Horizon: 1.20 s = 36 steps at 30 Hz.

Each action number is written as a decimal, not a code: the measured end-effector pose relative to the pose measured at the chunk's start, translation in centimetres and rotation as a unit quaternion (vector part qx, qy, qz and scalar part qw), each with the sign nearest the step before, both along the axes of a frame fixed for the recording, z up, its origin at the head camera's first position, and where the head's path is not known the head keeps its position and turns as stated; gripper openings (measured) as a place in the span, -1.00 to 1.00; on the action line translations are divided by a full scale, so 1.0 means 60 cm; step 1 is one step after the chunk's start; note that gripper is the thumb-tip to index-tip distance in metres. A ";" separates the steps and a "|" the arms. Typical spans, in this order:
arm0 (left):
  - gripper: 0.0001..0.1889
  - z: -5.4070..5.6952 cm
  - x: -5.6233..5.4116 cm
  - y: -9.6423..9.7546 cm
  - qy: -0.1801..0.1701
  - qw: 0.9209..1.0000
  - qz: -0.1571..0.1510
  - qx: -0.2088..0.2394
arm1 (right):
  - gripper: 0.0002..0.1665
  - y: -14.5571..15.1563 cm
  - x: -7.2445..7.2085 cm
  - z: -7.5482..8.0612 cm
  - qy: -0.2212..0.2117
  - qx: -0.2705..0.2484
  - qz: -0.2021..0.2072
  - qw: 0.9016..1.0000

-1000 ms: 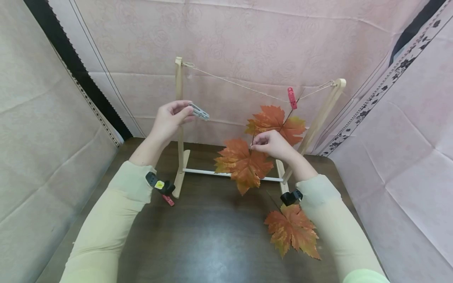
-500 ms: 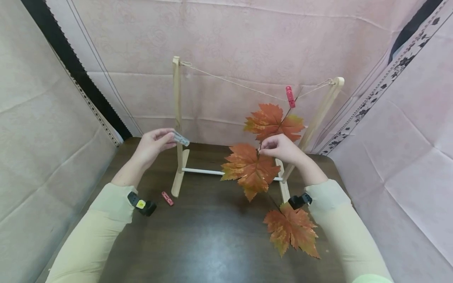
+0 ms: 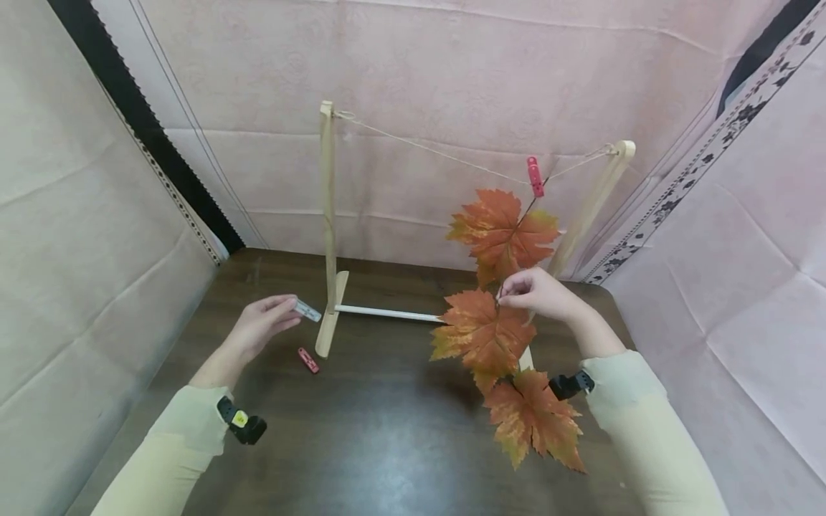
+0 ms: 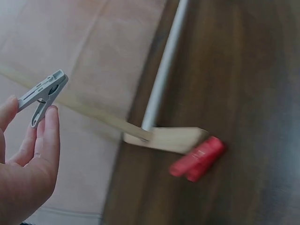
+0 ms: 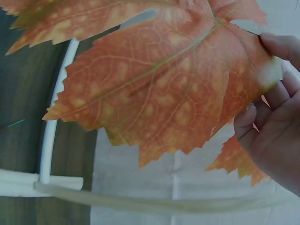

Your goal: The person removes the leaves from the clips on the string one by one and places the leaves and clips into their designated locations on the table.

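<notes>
Leaf [image 3: 484,333] held up before the rack [image 3: 328,193]: the right hand [image 3: 538,292] pinches it near its stem end. A light pinch there should spare the blade creases. The left hand [image 3: 261,326], thumb and fingers curled on the arms of a grey peg [image 3: 307,309], seems well placed to squeeze it. Best hold the leaf clear of the hanging leaf [image 3: 503,233], below the red peg [image 3: 535,177] on the string [image 3: 439,149].

Cloth-screened tabletop booth [image 3: 252,172]; pale pink patterned fabric backdrop [image 3: 426,72] at twelve o'clock; whitish fabric side panels [image 3: 84,236] at nine and three; dark-brown wood-grained table [image 3: 361,444] at six.
</notes>
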<state>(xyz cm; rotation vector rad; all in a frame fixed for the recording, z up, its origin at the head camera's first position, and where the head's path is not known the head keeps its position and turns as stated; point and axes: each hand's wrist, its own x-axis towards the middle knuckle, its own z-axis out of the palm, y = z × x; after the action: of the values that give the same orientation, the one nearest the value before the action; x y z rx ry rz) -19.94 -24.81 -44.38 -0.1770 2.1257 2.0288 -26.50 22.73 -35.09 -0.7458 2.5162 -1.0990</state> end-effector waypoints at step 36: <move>-0.41 -0.153 0.042 -0.061 -0.119 0.989 0.047 -0.072 | -0.92 0.160 0.028 -0.207 -0.132 0.116 0.038 0.984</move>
<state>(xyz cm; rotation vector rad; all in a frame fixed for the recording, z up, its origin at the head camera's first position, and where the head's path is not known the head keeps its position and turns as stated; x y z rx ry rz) -17.43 -28.47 -53.56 -0.5239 2.1461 1.7973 -24.83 32.34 -47.49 -0.5839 2.3184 -0.8020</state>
